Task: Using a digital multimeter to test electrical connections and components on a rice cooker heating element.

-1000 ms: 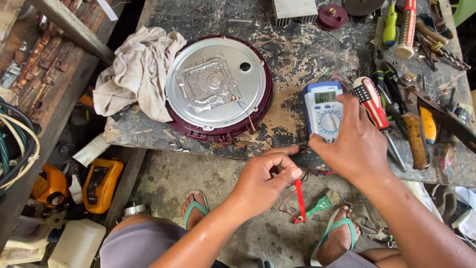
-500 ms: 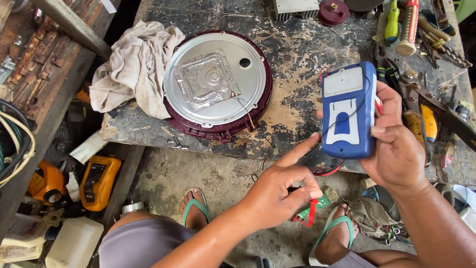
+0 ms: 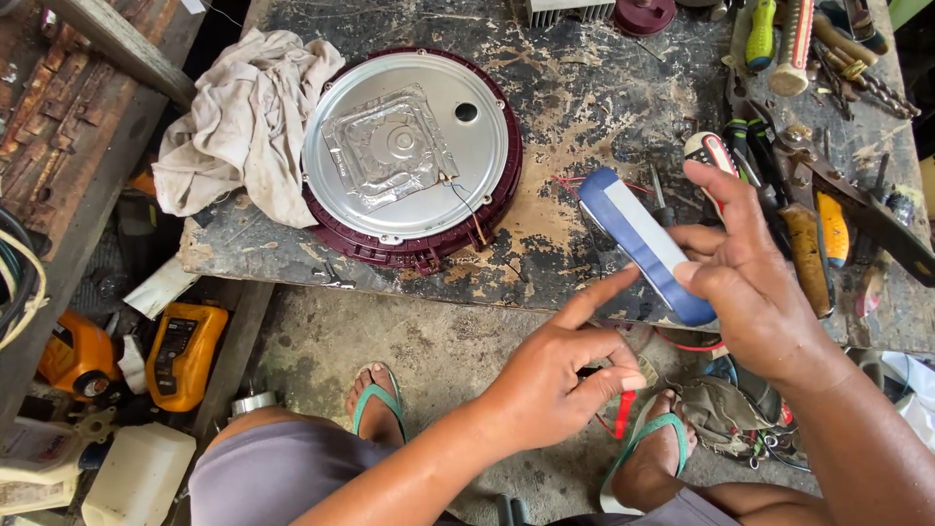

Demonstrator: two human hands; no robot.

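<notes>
two hands (image 3: 750, 282) (image 3: 555, 375) on blue multimeter (image 3: 643, 244), right fingers (image 3: 716, 195) gripping, left forefinger touching

We see open bench top (image 3: 594, 107) between the round maroon-rimmed appliance base (image 3: 409, 156) at 9 o'clock and the tool pile (image 3: 808, 205) at 3 o'clock. A rag (image 3: 243, 117) blocks the far 9 o'clock edge; a heatsink (image 3: 565, 10) stands at 12 o'clock. Below, at 6 o'clock, bare floor (image 3: 429, 336) lies open

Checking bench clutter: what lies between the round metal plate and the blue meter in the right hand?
In the head view, only bare, scarred bench top lies between the round plate and the blue meter.
</notes>
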